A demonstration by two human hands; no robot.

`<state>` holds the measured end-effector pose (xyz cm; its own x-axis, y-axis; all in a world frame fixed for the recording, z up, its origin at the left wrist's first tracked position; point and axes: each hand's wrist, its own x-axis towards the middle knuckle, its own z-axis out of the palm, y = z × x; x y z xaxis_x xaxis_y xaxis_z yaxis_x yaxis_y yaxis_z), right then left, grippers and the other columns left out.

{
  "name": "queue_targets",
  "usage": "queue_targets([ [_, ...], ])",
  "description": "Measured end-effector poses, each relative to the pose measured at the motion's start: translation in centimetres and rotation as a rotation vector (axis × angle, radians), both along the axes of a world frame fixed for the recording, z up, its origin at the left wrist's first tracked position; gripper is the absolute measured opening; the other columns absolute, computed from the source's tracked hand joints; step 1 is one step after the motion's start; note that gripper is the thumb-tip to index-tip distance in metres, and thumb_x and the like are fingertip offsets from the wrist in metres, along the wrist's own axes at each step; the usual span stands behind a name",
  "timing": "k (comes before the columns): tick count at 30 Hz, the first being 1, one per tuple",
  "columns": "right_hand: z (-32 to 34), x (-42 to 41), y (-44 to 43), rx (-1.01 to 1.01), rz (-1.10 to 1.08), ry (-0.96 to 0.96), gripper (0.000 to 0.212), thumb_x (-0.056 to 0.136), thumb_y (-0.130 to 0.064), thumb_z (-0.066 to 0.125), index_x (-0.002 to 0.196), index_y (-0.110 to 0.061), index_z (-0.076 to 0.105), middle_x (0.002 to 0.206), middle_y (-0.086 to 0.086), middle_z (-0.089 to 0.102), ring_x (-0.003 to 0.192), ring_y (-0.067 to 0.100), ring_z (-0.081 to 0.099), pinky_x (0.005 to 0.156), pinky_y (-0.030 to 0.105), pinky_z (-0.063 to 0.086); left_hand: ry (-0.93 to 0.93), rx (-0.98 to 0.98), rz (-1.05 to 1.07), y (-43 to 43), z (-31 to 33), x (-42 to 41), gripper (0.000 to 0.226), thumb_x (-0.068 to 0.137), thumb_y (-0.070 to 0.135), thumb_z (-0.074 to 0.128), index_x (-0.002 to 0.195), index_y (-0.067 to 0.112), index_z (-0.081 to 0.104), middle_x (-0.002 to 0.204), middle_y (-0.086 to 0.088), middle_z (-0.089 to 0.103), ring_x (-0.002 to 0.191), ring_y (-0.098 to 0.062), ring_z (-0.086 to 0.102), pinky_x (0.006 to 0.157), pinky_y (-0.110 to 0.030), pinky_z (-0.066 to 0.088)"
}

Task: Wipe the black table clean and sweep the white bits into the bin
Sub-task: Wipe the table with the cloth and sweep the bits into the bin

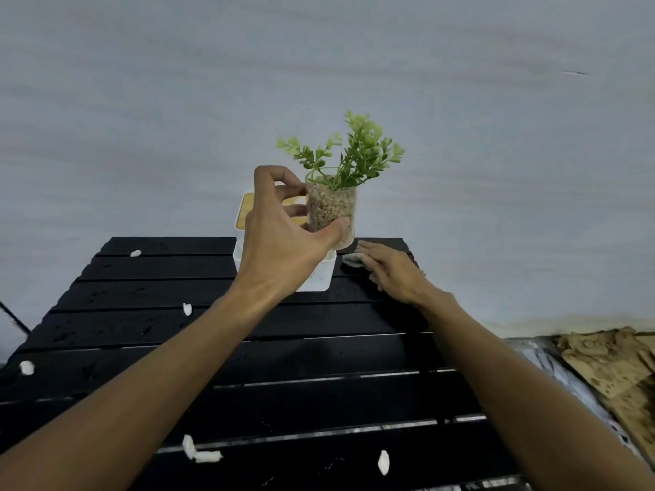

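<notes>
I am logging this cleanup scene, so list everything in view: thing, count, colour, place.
Table: one, black slatted, fills the lower middle.
White bits: seven visible, white, scattered on the table's left side and near edge.
Plant jar: one, clear with tan gravel and green sprigs, held above the table's far edge.
Box: one, white with a wooden lid, far middle of the table, partly hidden.
Cloth: one, greyish, far right of the table.
Brown stained sheet: one, lower right, off the table.
Left hand: grips the plant jar.
Right hand: flat, by the cloth.
</notes>
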<state>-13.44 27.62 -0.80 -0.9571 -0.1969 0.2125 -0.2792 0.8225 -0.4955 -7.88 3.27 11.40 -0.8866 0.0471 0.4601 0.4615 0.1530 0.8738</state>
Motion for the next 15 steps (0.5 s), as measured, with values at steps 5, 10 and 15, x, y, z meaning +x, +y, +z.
queue_targets([
  [5, 0.0, 0.0, 1.5, -0.3, -0.331, 0.168, 0.028, 0.108, -0.021, 0.045, 0.118, -0.02, 0.071, 0.121, -0.004, 0.065, 0.09, 0.011, 0.06, 0.07, 0.006, 0.045, 0.013, -0.018, 0.001, 0.1, 0.6, 0.2, 0.065, 0.067, 0.027, 0.087, 0.108, 0.029, 0.036, 0.113, 0.008, 0.058, 0.094, -0.008, 0.067, 0.076, -0.025, 0.06],
  [10, -1.6, -2.6, 0.8, -0.073, -0.522, 0.101, 0.035, 0.108, -0.017, 0.038, 0.102, 0.002, 0.067, 0.101, 0.014, 0.061, 0.095, 0.035, 0.061, 0.082, 0.041, 0.049, 0.016, -0.016, -0.009, 0.3, 1.1, 0.0, 0.064, 0.068, 0.022, 0.086, 0.108, 0.026, 0.036, 0.114, 0.002, 0.06, 0.095, -0.014, 0.068, 0.081, -0.034, 0.06],
  [15, -0.9, -3.4, -1.8, -0.031, -0.264, 0.093, 0.035, 0.107, -0.031, 0.044, 0.113, -0.011, 0.072, 0.115, 0.006, 0.067, 0.112, 0.025, 0.058, 0.089, 0.032, 0.042, 0.018, -0.005, 0.001, 0.3, 1.3, -0.2, 0.065, 0.068, 0.022, 0.087, 0.109, 0.025, 0.037, 0.114, 0.004, 0.059, 0.093, -0.009, 0.067, 0.078, -0.024, 0.059],
])
